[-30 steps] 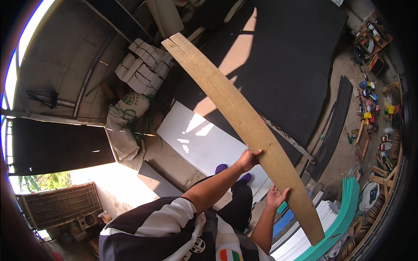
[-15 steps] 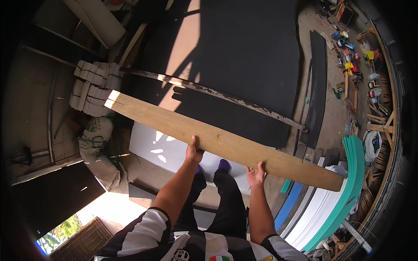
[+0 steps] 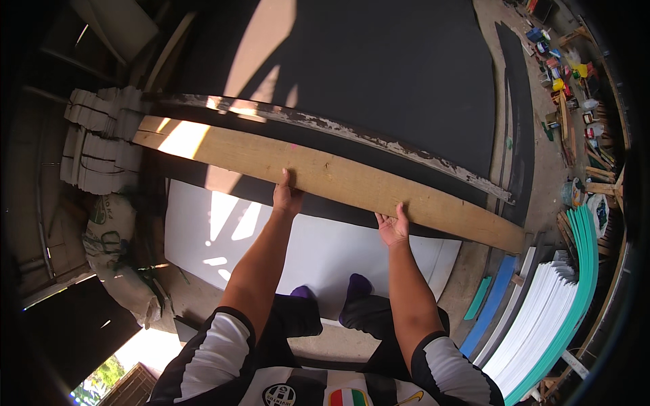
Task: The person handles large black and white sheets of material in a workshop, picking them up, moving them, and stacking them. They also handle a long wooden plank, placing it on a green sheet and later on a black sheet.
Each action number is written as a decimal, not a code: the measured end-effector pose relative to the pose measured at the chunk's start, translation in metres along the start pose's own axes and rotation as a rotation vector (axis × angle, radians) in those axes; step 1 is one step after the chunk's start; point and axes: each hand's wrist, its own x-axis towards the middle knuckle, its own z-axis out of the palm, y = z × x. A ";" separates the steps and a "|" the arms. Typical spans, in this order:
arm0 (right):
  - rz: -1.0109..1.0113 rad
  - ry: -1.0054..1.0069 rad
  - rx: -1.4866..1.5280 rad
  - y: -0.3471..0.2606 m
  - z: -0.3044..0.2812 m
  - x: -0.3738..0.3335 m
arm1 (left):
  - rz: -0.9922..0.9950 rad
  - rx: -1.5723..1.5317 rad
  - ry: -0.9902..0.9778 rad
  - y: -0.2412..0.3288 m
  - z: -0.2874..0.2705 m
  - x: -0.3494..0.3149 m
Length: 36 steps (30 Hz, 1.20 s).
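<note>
A long wooden plank with tapering ends lies across both my hands, slanting from upper left to lower right. My left hand grips its near edge left of the middle, thumb on top and fingers underneath. Further right, my right hand holds the same edge, its thumb up on the face and the other fingers partly under the wood. Just beyond the plank, a worn bar with flaking paint runs nearly parallel across a large black sheet. A white sheet lies below, by my feet.
Bundled pale blocks and a sack stand at the left. To the right are stacked white sheets, curved green sheets and a blue strip. Paint cans and scraps line the far right wall.
The plank, in both hands, has moved farther from me and closer to the worn bar. My feet now stand nearer the white sheet's close edge in view, and the whole view has shifted.
</note>
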 end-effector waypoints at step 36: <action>-0.909 -0.489 -2.686 0.297 0.160 0.165 | 0.080 2.043 0.343 0.181 -0.198 0.084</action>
